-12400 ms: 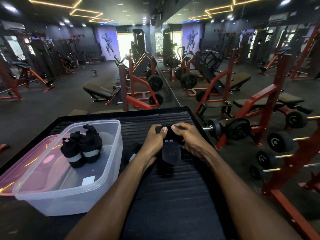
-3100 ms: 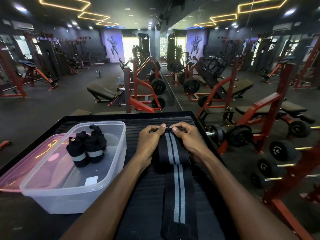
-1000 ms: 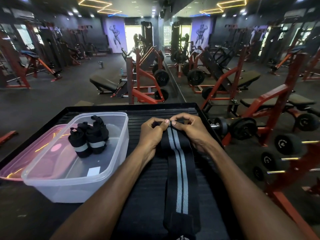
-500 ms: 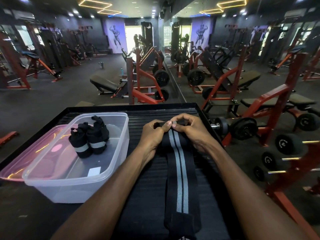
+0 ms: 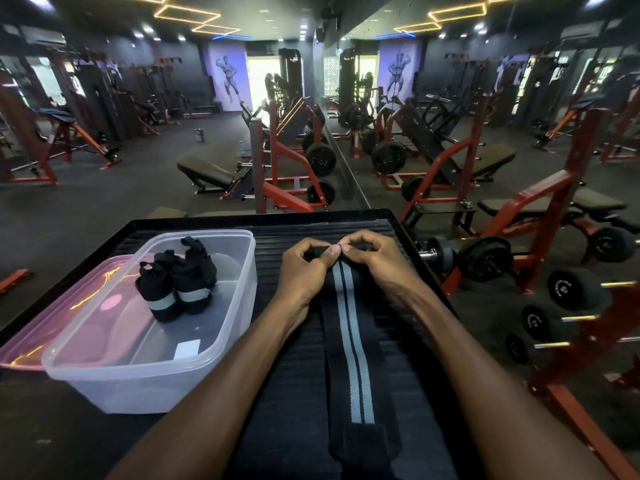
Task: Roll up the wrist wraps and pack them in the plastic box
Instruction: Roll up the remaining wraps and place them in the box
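Note:
A long black wrist wrap (image 5: pixel 351 344) with two grey stripes lies flat on the black ribbed table (image 5: pixel 273 237), running from my hands toward me. Its far end is curled into a small roll. My left hand (image 5: pixel 300 270) and my right hand (image 5: pixel 375 261) both pinch that rolled end, thumbs meeting in the middle. To the left stands a clear plastic box (image 5: pixel 225 306). Two rolled black wraps (image 5: pixel 176 284) with grey bands stand upright inside it.
A pink lid (image 5: pixel 52 320) lies behind and partly under the box at the table's left. The table's right edge drops to a rack of dumbbells (image 5: pixel 485 258) and red frames. Benches and weight machines fill the gym floor beyond.
Over the last second the rolled end has tightened slightly under my thumbs. Earlier, the wrap was a small bundle under my hands; it now lies stretched out along the table.

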`<state>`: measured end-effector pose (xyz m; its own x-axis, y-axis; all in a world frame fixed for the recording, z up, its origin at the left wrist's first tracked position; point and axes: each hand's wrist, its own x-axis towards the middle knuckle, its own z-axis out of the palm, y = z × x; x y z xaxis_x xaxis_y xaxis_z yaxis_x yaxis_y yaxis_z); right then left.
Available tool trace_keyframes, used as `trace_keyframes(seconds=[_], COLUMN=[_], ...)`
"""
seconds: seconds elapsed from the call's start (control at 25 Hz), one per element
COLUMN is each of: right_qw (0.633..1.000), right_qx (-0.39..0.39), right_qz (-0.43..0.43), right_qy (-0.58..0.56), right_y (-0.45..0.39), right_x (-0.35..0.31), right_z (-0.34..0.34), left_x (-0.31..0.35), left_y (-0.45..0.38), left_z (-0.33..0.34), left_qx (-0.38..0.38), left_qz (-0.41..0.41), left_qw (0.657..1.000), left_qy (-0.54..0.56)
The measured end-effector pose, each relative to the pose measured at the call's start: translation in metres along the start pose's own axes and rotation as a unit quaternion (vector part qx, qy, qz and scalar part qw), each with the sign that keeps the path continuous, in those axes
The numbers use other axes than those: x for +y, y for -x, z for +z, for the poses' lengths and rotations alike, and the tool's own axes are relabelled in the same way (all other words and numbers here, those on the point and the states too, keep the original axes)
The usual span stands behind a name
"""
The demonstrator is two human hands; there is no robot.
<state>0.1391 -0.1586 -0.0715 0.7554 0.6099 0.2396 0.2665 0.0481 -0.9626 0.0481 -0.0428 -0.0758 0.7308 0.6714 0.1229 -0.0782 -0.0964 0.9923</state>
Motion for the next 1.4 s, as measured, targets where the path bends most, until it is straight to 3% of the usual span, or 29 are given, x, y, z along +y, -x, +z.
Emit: trace_keyframes(seconds=[0.16,0.32,0.48,0.68,1.08,1.28,1.4], right_qw=[1.0,0.999,1.0,0.997,0.991,0.999,0.997], right_qx=[-0.002,0.017,0.006,-0.005,0.035,0.017,0.023], right_qz=[0.013,-0.034,-0.007,0.024,-0.08,-0.027,-0.034], right_qy=[0.014,0.007,-0.02,0.076,0.104,0.043,0.073], right_y=[-0.002,0.0,-0.002,0.002,0.003,0.005,0.003], right_x=[0.002,-0.002,-0.001,0.002,-0.001,-0.006,-0.002], right_z=[0.001,0.001,0.004,0.015,0.011,0.014,0.013], left_x=[0.001,0.002,0.001,-0.003,0.002,0.002,0.003], left_y=[0.001,0.0,-0.001,0.0,0.003,0.001,0.002], left_z=[0.0,0.0,0.0,0.0,0.002,-0.002,-0.003], left_qx=[0.002,-0.028,0.015,0.015,-0.014,0.032,0.012], left_qz=[0.023,-0.026,0.007,0.019,-0.015,0.022,0.017], left_qw=[1.0,0.998,1.0,0.999,1.0,0.999,1.0], left_qy=[-0.002,0.044,0.003,-0.021,-0.02,-0.004,0.017])
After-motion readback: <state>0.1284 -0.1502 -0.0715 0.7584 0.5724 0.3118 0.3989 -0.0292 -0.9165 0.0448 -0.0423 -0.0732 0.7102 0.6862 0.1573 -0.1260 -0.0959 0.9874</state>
